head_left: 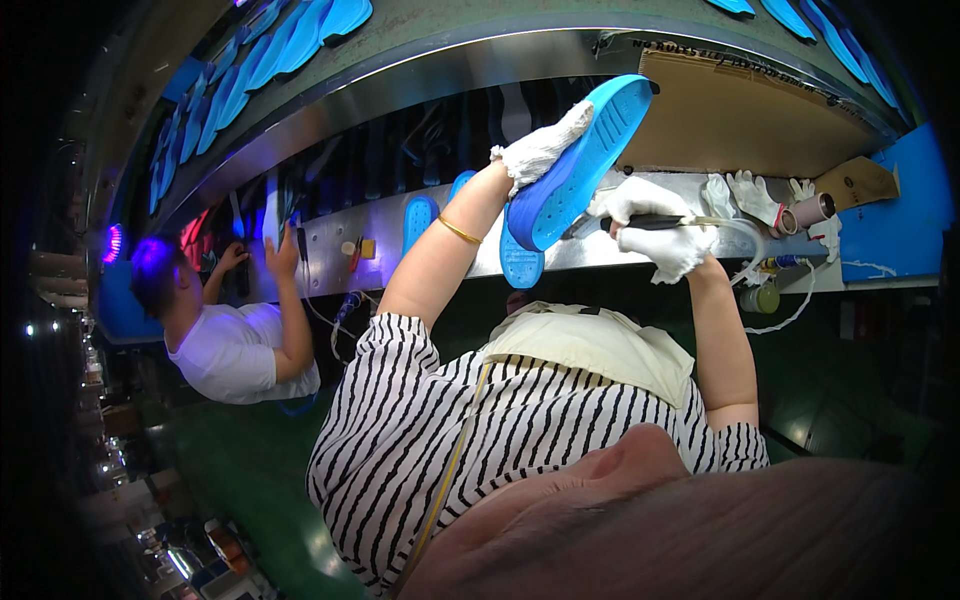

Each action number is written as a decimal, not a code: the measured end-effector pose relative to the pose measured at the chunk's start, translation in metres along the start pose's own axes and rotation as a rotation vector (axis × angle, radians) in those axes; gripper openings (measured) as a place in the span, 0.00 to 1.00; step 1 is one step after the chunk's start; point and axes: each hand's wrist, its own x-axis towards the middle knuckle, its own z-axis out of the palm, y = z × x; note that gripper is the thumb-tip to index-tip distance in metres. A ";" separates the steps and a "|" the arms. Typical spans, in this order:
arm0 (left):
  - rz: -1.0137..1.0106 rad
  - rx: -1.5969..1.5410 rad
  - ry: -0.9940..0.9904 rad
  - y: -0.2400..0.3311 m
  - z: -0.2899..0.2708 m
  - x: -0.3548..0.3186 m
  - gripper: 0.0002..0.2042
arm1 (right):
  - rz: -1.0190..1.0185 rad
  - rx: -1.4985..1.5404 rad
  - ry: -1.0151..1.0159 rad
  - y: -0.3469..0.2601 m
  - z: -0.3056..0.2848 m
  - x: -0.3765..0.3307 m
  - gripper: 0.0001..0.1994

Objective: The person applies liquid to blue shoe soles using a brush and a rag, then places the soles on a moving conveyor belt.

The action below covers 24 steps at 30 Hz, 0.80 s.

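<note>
At the steel workbench (600, 245) our gloved left hand (540, 150) grips 1 moulded blue foam shoe sole (585, 160), fingers wrapped round its edge, while our gloved right hand (655, 230), fingers closed, holds a dark slim hose-fed tool (640, 222) at it, work seemingly midway.

left palm (540, 150) hidden behind blue sole (585, 160), tool (650, 222) tip hidden behind sole, distant shelves blurred

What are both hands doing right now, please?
Left hand: closed on a blue sole.
Right hand: closed on a dark tool.

L hand (540, 150) gloved, raised, fingers curled in grip; R hand (655, 225) gloved, clenched, arm bent.
</note>
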 end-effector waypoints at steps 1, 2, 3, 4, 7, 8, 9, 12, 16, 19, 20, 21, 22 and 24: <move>0.002 0.000 0.001 -0.001 0.000 0.000 0.37 | -0.003 0.139 0.034 -0.001 -0.004 0.001 0.06; 0.007 0.004 0.007 -0.002 -0.001 0.000 0.37 | -0.027 0.055 0.074 -0.001 -0.008 0.004 0.06; 0.016 -0.005 -0.002 0.000 0.001 -0.001 0.37 | -0.042 0.007 0.129 -0.002 -0.007 0.005 0.06; 0.024 -0.015 -0.011 0.002 0.002 -0.001 0.37 | -0.057 -0.041 0.184 -0.002 -0.006 0.005 0.06; 0.053 0.021 0.038 0.002 -0.001 -0.006 0.37 | -0.076 -0.094 0.074 -0.002 -0.009 0.001 0.06; 0.063 0.043 0.063 0.000 -0.004 -0.008 0.37 | 0.066 -0.020 0.023 -0.010 -0.012 -0.002 0.06; 0.073 -0.025 0.065 0.001 -0.008 -0.010 0.37 | 0.087 0.041 0.017 -0.012 -0.015 -0.005 0.06; 0.271 -0.275 -0.019 0.023 -0.008 -0.029 0.46 | -0.075 -0.053 0.118 -0.008 -0.030 -0.010 0.06; 0.264 -0.728 -0.084 0.001 -0.037 -0.034 0.46 | -0.044 0.057 0.281 -0.009 -0.026 -0.015 0.08; -0.057 -0.882 -0.184 -0.038 -0.044 -0.033 0.41 | -0.067 0.265 0.424 0.003 -0.006 -0.014 0.09; -0.104 -0.941 -0.156 -0.046 -0.033 -0.036 0.38 | -0.056 0.228 0.437 0.005 -0.002 -0.014 0.09; -0.017 -1.023 -0.310 -0.057 -0.024 -0.040 0.36 | -0.001 0.260 0.450 0.006 0.004 -0.014 0.09; 0.071 -1.102 -0.466 -0.068 -0.019 -0.042 0.33 | 0.055 0.293 0.463 0.007 0.009 -0.013 0.09; 0.040 -1.154 -0.180 -0.079 0.000 -0.047 0.28 | -0.027 0.229 0.516 0.018 0.009 -0.010 0.09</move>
